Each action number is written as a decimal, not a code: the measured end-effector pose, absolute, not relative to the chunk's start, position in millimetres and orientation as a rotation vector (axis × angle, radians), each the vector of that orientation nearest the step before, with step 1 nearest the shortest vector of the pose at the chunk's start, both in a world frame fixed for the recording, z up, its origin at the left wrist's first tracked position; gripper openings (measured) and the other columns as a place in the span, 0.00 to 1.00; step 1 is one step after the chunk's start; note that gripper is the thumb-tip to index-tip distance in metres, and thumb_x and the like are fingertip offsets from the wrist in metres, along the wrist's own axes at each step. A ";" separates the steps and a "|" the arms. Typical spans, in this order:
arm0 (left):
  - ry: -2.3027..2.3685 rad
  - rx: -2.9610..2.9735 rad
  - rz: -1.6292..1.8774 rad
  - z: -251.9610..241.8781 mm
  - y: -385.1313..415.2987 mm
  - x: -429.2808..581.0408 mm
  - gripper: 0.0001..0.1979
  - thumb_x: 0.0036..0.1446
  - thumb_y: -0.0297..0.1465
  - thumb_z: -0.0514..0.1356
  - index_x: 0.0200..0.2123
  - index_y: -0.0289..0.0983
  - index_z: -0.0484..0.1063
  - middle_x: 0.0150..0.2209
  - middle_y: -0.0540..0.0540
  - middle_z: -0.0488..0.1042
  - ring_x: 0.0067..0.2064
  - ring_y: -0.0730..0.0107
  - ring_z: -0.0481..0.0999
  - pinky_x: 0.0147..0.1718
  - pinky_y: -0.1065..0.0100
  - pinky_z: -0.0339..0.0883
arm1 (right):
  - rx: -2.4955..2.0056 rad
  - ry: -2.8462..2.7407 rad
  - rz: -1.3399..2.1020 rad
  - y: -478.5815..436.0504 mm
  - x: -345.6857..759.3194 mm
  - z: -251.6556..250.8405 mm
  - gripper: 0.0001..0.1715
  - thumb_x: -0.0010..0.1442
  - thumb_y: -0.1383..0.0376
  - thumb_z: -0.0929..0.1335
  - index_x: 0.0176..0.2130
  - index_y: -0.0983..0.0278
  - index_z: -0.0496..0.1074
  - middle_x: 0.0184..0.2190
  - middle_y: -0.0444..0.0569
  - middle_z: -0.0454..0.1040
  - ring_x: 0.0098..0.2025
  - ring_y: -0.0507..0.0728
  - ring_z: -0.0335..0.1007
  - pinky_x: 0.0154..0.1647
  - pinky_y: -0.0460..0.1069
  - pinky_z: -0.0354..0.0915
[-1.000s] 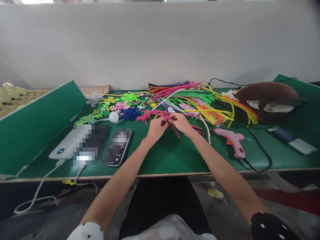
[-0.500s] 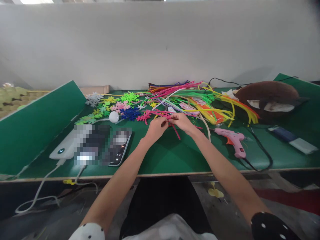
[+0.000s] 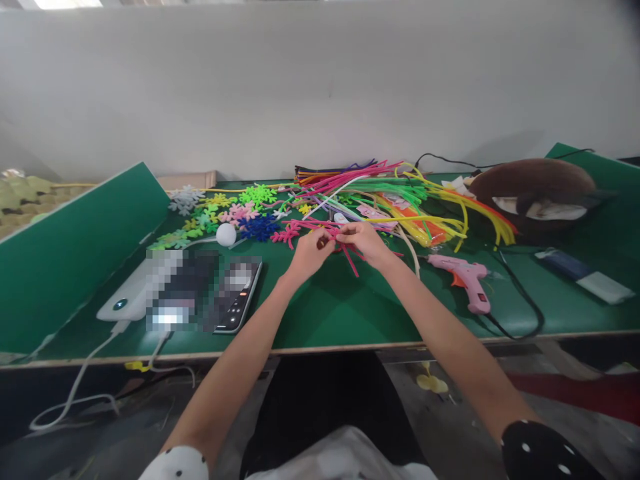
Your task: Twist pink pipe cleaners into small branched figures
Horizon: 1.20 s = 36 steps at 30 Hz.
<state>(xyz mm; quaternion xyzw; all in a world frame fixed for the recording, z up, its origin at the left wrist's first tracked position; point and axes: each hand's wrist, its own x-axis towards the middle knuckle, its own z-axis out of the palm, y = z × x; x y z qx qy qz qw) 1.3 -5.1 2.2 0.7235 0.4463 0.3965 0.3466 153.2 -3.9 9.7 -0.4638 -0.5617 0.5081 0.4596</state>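
While both hands meet over the middle of the green bench (image 3: 340, 313), the left hand (image 3: 309, 250) and the right hand (image 3: 367, 241) are each closed in a pinch on the same pink pipe cleaners (image 3: 352, 263). The fingertips are drawn together around the stems where the two hands nearly touch. The pink stems sit just above the bench surface, with loose ends sticking out below the right hand toward the person and others running back to the left. Just behind the hands lies a sprawling pile of coloured pipe cleaners (image 3: 400, 193) in pink, green, yellow and orange. To the left of it, felt snowflakes (image 3: 225, 212) are scattered near a white ball (image 3: 226, 234). A pink glue gun (image 3: 463, 277) lies on the bench to the right of the right hand, apart from it, its black cord curling away. A phone (image 3: 240, 300) and a white power bank (image 3: 123, 301) rest near the left front edge, and a brown plush toy (image 3: 537, 190) sits at the far right.
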 end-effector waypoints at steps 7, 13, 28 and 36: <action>1.169 2.794 0.998 -8.8 -5.9 -2.3 0.10 0.57 0.27 0.50 0.29 0.34 0.71 0.29 0.45 0.72 0.30 0.73 0.69 0.27 0.73 0.57 | -1.139 -1.119 1.667 -3.0 158.9 10.7 0.05 0.39 0.75 0.67 0.19 0.67 0.68 0.17 0.44 0.69 0.21 0.49 0.64 0.28 0.47 0.63; 1.001 2.883 1.001 -9.6 -5.4 -3.2 0.12 0.55 0.25 0.50 0.23 0.34 0.70 0.22 0.48 0.68 0.24 0.76 0.65 0.24 0.73 0.54 | -1.251 -1.150 1.730 -4.1 158.8 13.4 0.06 0.40 0.77 0.65 0.18 0.69 0.68 0.14 0.45 0.66 0.18 0.49 0.62 0.22 0.46 0.62; 1.050 1.190 0.875 5.1 -6.8 8.4 0.09 0.47 0.28 0.57 0.18 0.33 0.66 0.15 0.54 0.61 0.14 0.86 0.51 0.14 0.75 0.41 | -1.077 -1.443 1.332 -1.4 153.6 5.5 0.03 0.44 0.69 0.69 0.22 0.66 0.68 0.18 0.43 0.69 0.23 0.50 0.64 0.29 0.47 0.59; 1.047 1.595 0.941 6.5 -6.4 2.8 0.11 0.49 0.32 0.56 0.19 0.34 0.67 0.15 0.53 0.62 0.16 0.83 0.56 0.15 0.75 0.45 | -1.118 -1.366 1.359 -4.3 154.2 12.2 0.06 0.41 0.67 0.70 0.20 0.66 0.68 0.15 0.42 0.67 0.21 0.49 0.62 0.28 0.47 0.58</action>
